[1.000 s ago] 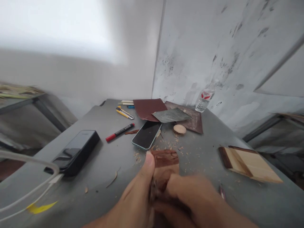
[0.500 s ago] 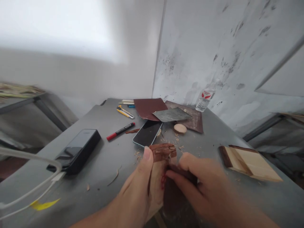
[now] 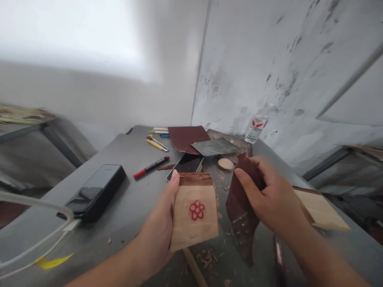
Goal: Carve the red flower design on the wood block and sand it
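Observation:
My left hand (image 3: 158, 223) grips a pale wood block (image 3: 185, 233) by its left side, thumb at the top corner. The block has a strip of brown bark along its upper edge and a red flower outline on its face. To its right, my right hand (image 3: 272, 195) pinches a sheet of dark brown sandpaper (image 3: 243, 215) between thumb and fingers; the sheet hangs down, creased, apart from the block. Wood shavings (image 3: 206, 257) and a wooden stick (image 3: 194, 267) lie below the block.
A phone (image 3: 187, 162), red marker (image 3: 151, 167), yellow cutter (image 3: 157, 143), wood disc (image 3: 225, 164) and sandpaper sheets (image 3: 188, 137) lie beyond my hands. A black device (image 3: 95, 193) with a white cable is left. Another wood piece (image 3: 323, 209) lies right; a bottle (image 3: 256, 126) stands at the back.
My right hand has moved right and lifted the sandpaper off the block. The block, in my left hand, has turned so its flower face shows fully.

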Available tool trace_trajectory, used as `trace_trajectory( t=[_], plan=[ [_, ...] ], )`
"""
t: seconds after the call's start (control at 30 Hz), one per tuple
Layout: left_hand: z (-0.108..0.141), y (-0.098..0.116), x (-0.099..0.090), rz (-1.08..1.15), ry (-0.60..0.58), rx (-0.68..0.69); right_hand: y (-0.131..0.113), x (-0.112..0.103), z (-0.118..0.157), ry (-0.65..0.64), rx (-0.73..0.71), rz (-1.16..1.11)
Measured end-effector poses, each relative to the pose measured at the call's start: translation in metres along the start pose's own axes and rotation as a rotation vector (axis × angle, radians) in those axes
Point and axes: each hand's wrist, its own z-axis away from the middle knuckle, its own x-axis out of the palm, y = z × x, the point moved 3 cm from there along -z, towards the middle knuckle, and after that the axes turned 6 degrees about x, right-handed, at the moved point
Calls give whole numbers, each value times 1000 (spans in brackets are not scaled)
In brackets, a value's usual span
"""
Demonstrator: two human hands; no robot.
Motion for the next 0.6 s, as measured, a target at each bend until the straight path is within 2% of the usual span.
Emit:
trace_trajectory(
  t=[0.1,0.2,0.27,0.37,0.43,0.5,0.6],
  plan=[
    [2,1,0,-8,-14,-4,12,10,-5,25,6,-22],
    [2,-1,1,15,-51,5,10,17,5,10,-30,-45],
    [2,-1,3,39,-58,23,0,20,17,-68,-67,-74],
    [3,-3,6,43,-25,9,-19,21,39,-278,-147,-123],
    [4,-3,9,48,-46,-25,-27,22,49,-379,-188,-117],
    [4,-4,12,56,-75,-50,-29,23,54,-406,-185,-113],
    [2,-4,11,59,-80,-52,-25,24,53,-362,-146,-143]
  ],
)
